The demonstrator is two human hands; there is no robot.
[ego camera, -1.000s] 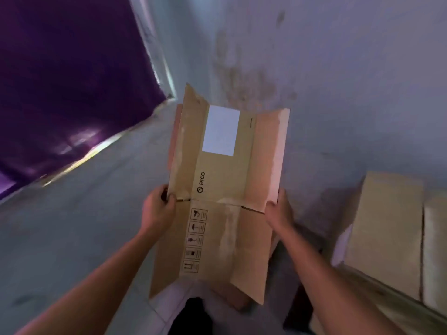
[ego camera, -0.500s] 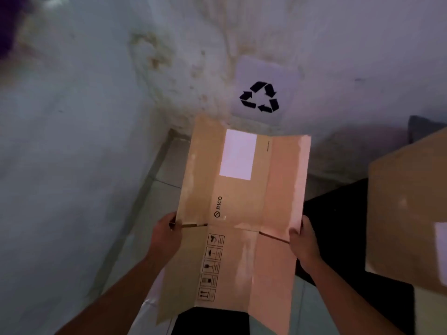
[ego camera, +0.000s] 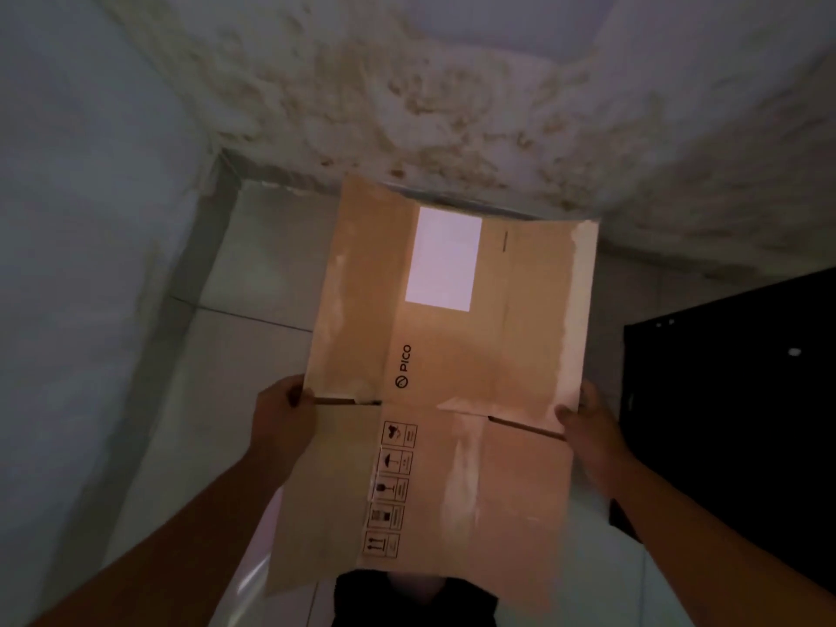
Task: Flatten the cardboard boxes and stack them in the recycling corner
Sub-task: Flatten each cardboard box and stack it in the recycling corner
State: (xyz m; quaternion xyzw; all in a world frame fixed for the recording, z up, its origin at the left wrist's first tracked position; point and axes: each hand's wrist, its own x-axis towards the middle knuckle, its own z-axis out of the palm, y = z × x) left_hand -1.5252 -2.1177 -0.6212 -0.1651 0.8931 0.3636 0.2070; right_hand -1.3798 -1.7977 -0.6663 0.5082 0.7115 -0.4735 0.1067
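A flattened brown cardboard box (ego camera: 452, 377), with a white label, a PICO logo and a column of handling symbols, hangs in front of me over the tiled floor of a wall corner. My left hand (ego camera: 282, 416) grips its left edge at the slit between two flaps. On the opposite edge, at about the same height, my right hand (ego camera: 588, 423) grips the box with the thumb on top. The far flaps reach almost to the foot of the stained wall.
Two walls meet at the corner (ego camera: 221, 165) at upper left; the back wall (ego camera: 452, 92) is stained and flaking. Pale floor tiles (ego camera: 253, 282) lie below the box. A black object (ego camera: 733, 423) stands at the right. Dark clothing (ego camera: 407, 599) shows at the bottom edge.
The view has swung from the room towards the corner and tilted down. The recycling sign and the other boxes on the right have left the frame. Both hands keep the same grip on the box.
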